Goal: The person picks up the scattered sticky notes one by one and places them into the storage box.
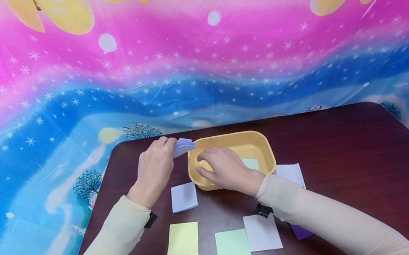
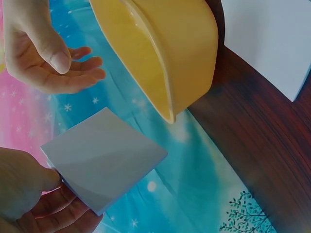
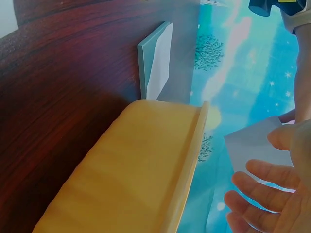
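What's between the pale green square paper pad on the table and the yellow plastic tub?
Just bare, dark reddish-brown tabletop; the head view shows it.

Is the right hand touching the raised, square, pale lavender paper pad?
Apart. The left wrist view shows the blue patterned backdrop cloth between the right hand and the raised pad.

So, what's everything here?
Wooden table: 1, brown, centre
Printed cloth: 1, pink and blue, behind
Rounded plastic tub: 1, yellow, on table
Paper piece: 1, mint, in tub
Square paper pads: 4, lilac, yellow, mint, white, near side
Paper sheet: 1, white, right of tub
Flat piece: 1, purple, lower right
Held paper pad: 1, lilac, left hand
Fabric sleeves: 2, cream, lower sides
Wrist devices: 2, black, sleeve ends
Left hand: 1, bare, gripping pad
Right hand: 1, bare, over tub
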{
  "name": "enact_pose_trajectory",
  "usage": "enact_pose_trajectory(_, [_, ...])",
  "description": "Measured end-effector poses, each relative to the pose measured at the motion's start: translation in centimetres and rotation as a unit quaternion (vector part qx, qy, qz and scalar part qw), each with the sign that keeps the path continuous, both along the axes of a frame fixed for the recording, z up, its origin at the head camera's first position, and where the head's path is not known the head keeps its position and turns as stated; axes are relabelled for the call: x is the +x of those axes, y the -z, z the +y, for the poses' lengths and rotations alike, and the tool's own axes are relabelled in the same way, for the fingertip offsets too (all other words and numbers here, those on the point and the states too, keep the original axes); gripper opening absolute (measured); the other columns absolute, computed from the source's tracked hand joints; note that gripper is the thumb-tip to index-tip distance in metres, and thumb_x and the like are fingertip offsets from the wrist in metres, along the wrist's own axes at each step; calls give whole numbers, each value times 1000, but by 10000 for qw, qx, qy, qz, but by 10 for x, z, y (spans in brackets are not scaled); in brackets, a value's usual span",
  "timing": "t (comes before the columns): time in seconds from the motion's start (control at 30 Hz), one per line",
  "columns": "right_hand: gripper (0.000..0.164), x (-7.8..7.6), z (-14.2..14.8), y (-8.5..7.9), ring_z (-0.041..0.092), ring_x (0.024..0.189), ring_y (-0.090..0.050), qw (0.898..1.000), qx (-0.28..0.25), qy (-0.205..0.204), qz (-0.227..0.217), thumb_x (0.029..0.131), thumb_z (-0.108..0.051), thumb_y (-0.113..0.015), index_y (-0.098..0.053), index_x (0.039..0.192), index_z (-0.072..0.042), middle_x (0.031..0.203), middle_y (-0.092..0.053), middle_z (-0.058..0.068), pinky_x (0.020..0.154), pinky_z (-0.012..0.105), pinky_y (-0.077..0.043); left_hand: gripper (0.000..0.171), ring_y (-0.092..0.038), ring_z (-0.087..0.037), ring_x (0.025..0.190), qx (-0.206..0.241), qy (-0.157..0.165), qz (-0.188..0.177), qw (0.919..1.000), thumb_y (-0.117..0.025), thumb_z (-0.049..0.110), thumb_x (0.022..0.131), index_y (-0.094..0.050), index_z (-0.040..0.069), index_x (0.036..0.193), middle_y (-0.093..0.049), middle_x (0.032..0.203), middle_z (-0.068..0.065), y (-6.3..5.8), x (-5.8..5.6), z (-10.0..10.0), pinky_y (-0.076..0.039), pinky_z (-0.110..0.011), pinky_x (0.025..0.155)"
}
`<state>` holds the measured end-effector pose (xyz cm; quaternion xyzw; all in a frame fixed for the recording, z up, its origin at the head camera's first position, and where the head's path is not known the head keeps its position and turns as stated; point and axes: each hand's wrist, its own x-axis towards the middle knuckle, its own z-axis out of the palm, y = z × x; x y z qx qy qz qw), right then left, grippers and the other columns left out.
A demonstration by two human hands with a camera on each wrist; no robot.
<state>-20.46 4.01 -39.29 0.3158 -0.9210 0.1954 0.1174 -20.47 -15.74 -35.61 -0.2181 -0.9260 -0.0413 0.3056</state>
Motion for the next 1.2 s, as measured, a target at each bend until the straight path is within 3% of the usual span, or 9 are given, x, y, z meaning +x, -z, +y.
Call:
enact_pose_trajectory(0.4, [35, -1, 4, 1, 15, 89, -60, 10000, -33, 4, 18, 88, -40, -56, -70, 105, -12, 97, -69, 1, 77, 33, -49, 21, -62, -22, 74, -48, 91, -121, 9999, -68, 3, 78, -67, 6, 99, -66, 86, -9, -4, -2, 12, -53, -39, 54])
enact_pose_trajectory(0.93, [34, -4, 14, 2, 18, 89, -61, 9999, -66, 99, 17, 88, -38, -58, -70, 104, -10, 98, -69, 3, 75, 37, -49, 26, -62, -22, 76, -60, 161, -180, 9997, -70, 2, 74, -67, 8, 99, -66, 87, -8, 0, -5, 21, -53, -38, 55])
enact_pose_trajectory(1.2, [33, -4, 19, 2, 16, 87, -61, 9997, 1, 179, 162, 88, -39, -57, -70, 103, -13, 97, -68, -1, 74, 35, -49, 26, -62, -22, 77, -7, 218, -404, 9989, -66, 0, 76, -67, 8, 101, -66, 90, -7, 0, -5, 27, -52, -38, 54])
